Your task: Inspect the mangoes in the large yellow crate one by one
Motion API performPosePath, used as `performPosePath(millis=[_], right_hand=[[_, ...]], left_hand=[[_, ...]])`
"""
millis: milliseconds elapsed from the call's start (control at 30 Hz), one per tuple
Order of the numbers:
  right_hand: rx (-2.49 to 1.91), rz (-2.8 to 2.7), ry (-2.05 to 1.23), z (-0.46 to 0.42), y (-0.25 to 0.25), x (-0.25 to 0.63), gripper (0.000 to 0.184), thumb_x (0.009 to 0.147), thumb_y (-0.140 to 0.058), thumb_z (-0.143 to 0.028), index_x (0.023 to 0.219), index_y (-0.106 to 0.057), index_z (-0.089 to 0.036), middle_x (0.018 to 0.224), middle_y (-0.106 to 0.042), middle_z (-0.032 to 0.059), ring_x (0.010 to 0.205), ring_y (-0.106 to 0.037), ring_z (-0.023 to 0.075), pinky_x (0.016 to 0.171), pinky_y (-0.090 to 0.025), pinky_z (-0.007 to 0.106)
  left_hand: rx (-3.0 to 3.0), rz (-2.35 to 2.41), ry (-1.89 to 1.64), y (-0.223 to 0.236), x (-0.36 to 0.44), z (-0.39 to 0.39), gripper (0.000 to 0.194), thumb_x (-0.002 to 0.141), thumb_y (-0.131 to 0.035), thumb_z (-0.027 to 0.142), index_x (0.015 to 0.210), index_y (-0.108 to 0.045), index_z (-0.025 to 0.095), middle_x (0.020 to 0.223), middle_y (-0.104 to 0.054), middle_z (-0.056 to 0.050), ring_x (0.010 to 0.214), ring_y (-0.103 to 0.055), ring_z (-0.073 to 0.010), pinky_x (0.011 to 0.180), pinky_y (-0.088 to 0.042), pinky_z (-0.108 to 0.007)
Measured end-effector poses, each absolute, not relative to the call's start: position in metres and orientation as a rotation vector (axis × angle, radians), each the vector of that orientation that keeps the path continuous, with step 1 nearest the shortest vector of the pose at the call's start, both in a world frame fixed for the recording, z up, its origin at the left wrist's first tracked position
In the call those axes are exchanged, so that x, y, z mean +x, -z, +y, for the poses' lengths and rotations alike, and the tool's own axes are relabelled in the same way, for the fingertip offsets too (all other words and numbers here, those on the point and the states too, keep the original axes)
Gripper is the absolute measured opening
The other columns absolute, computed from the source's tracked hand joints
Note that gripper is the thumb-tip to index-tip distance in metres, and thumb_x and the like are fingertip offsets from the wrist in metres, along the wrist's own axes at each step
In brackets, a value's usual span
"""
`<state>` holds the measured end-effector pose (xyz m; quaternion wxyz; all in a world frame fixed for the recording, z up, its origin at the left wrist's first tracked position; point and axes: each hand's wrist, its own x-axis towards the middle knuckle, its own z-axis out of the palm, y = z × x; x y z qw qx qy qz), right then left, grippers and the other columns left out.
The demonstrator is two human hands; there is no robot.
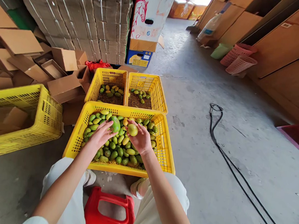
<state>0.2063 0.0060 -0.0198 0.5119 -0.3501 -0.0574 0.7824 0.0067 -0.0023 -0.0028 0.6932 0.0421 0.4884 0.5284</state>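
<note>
My left hand [100, 135] holds a large, smooth green fruit [115, 124] at its fingertips. A smaller yellow-green fruit [132, 130] rests against the fingers of my right hand [142, 139], which is curled around it. Both hands are over a big yellow crate [166, 151], with the palms turned toward each other. Below them lies a heap of oval fruits [119, 152], mostly green with some yellowish ones; the exact kind is unclear. Just beyond stand two smaller yellow crates, the left one [94, 86] and the right one [159, 92], each with several fruits at the bottom.
A red plastic stool [108, 223] is between my knees. At left are another yellow crate [49, 113] and a pile of cardboard boxes [25, 66]. Stacked flat cartons [76, 15] rise behind. A black cable [229, 159] crosses the floor at right, with pink baskets [240, 64] farther back.
</note>
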Motion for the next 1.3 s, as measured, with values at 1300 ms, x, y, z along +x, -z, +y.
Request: performPosePath(millis=[1300], right_hand=[[-0.856,-0.332,-1.870,0.006,0.033,0.205,0.025,0.087,-0.091,-0.042,0.097,-0.075,-0.026,0.100,-0.084,-0.0003,0.081,-0.080,0.0164,0.066,-0.066,0.025]], left_hand=[[0.079,1.083,-1.107,-0.009,0.012,-0.001,0.018,0.099,-0.082,0.032,0.090,-0.074,0.018,0.079,-0.074,-0.003,0.077,-0.077,-0.0157,0.076,-0.065,-0.024]])
